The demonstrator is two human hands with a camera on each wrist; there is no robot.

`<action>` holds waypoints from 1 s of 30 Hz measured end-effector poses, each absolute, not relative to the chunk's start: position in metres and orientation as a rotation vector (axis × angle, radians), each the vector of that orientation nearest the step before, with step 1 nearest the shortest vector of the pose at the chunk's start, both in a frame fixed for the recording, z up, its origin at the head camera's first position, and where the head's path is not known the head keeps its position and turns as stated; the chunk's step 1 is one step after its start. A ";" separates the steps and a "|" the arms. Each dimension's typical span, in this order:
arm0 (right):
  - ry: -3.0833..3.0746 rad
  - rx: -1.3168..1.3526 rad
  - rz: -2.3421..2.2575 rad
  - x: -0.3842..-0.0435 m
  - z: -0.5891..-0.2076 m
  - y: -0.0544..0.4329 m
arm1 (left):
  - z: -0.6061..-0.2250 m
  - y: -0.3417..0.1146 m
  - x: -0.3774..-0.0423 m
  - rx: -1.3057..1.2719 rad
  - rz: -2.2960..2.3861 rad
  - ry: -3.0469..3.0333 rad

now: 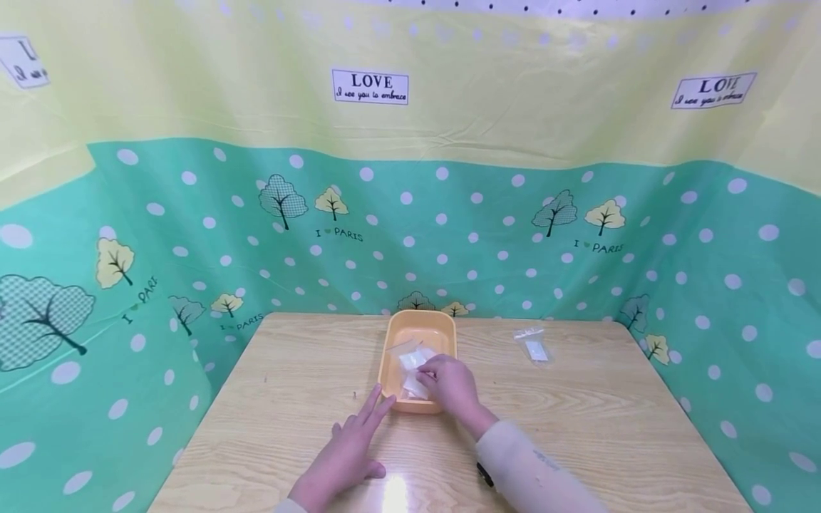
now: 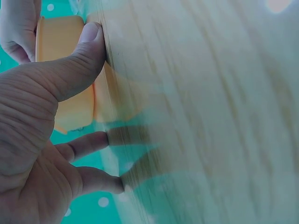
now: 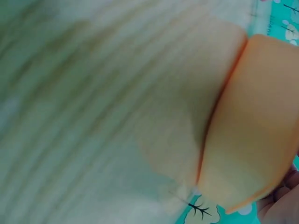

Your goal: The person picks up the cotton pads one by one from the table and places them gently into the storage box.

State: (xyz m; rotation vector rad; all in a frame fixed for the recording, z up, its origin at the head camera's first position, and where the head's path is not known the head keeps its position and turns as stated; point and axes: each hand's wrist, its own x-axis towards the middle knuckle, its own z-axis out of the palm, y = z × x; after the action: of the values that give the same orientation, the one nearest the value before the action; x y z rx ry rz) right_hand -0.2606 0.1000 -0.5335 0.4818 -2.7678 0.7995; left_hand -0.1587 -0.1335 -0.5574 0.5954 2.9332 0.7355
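Note:
An orange plastic tray (image 1: 415,407) stands at the middle of the table, holding several clear zip bags (image 1: 410,355) with white contents. My right hand (image 1: 454,388) reaches over the tray's near right side, fingertips pinching one of these bags. At the near left corner, my left hand (image 1: 346,454) has its fingers spread, two fingertips right at the tray's rim. In the left wrist view the thumb (image 2: 77,65) and fingertips rest on the tabletop beside the tray. Only the tray's outer wall (image 3: 257,112) and part of the right hand (image 3: 282,203) show in the right wrist view.
Another clear zip bag (image 1: 536,349) with a white piece inside lies on the wooden table (image 1: 596,420), right of the tray. A green and yellow patterned curtain (image 1: 442,235) hangs behind the table and along both sides.

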 end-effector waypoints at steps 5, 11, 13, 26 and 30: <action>-2.742 0.527 0.686 -0.261 -0.543 0.096 | -0.558 -0.133 -0.159 0.597 0.731 2.932; -2.699 0.555 0.618 -0.261 -0.544 0.094 | -0.559 -0.134 -0.158 0.591 0.724 2.936; -2.707 0.561 0.597 -0.261 -0.544 0.094 | -0.559 -0.134 -0.158 0.594 0.724 2.937; -2.763 0.533 0.717 -0.261 -0.543 0.097 | -0.559 -0.133 -0.159 0.580 0.725 2.929; -2.764 0.499 0.796 -0.260 -0.543 0.097 | -0.557 -0.133 -0.158 0.581 0.734 2.921</action>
State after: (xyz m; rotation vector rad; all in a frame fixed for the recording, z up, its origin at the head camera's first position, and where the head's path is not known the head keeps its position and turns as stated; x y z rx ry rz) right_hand -0.2598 0.0971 -0.5431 0.4985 -2.7641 0.7958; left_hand -0.1582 -0.1328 -0.5572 0.5808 2.9212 0.7340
